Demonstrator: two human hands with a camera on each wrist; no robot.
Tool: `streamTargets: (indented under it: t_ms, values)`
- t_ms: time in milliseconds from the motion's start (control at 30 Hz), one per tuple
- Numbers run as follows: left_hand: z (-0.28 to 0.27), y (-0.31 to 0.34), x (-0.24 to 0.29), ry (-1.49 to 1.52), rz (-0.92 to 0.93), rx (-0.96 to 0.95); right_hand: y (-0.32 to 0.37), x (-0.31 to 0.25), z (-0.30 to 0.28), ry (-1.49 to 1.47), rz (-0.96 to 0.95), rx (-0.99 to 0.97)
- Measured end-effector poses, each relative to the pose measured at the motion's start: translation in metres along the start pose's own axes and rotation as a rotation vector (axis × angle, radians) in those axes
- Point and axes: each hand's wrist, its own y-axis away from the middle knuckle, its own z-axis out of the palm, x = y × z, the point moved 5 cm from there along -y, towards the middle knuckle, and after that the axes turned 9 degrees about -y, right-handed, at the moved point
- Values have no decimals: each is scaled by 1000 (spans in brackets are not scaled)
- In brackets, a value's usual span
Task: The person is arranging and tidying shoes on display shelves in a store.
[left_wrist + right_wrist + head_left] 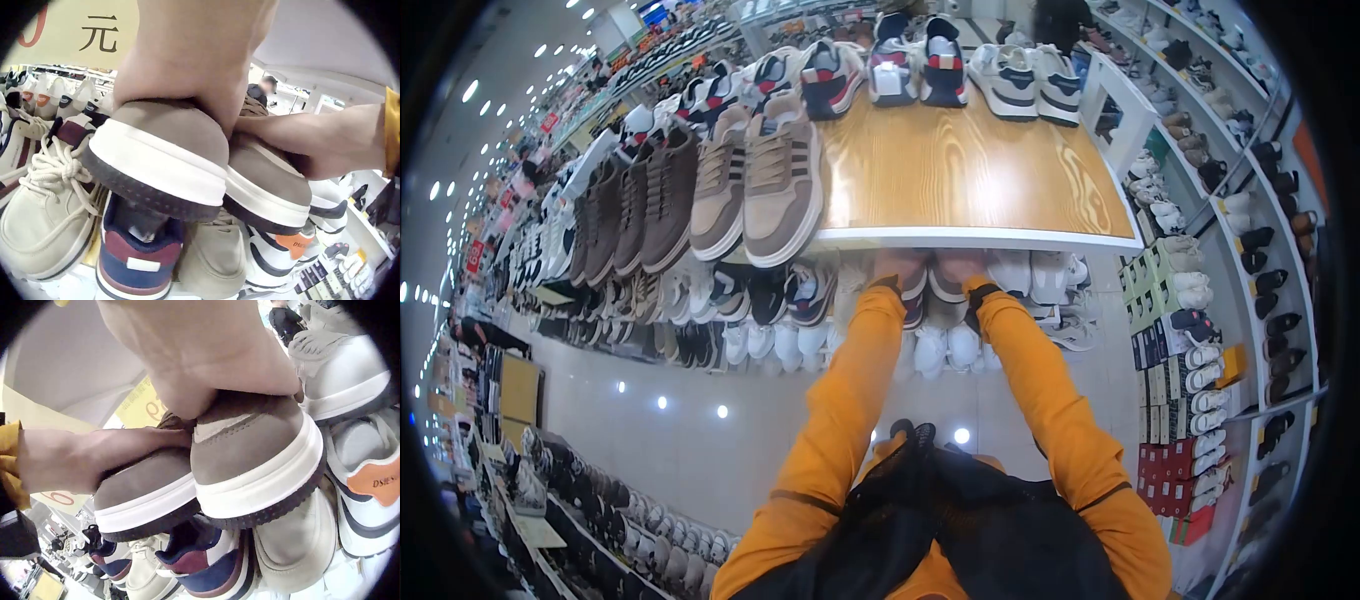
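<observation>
Under the front edge of the wooden display top, my left hand [900, 266] and right hand [959, 266] each hold a brown-grey sneaker. In the left wrist view, the left hand [187, 62] grips its sneaker [165, 134] from above, toe toward the camera, white midsole and dark outsole showing. Beside it, the right hand [212, 359] grips the matching sneaker [256, 450], tilted over the row below. Most fingers are hidden behind the uppers. Just beneath are a navy-and-maroon sneaker [139, 265] and a beige shoe [214, 257].
Above the hands is the wooden display top [970, 180] with a white edge, bearing sneakers at its left and back. A cream lace-up shoe [53, 209] and an orange-heeled sneaker [369, 487] flank the hands. Stacked shoeboxes [1160, 395] stand at right.
</observation>
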Motion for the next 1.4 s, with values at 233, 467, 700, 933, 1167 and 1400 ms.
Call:
streamTargets:
  t_ms: [233,467,700,933,1167,1400]
  values:
    - [-41,8,35,-186,-53,-189,0,22,-14,-69,306,-47]
    - [-63,34,60,-145,-331,-169,22,8,-58,-149,285,28]
    - [-32,48,60,-237,-242,-20,68,-12,-93,-377,48,82]
    - [-28,192,134,69,266,125,177,-24,-124,-614,-59,-39]
    - [-129,331,135,80,229,-21,294,-27,-146,-576,-183,-212]
    - [-289,247,108,30,173,517,171,-187,-197,-641,-497,-19]
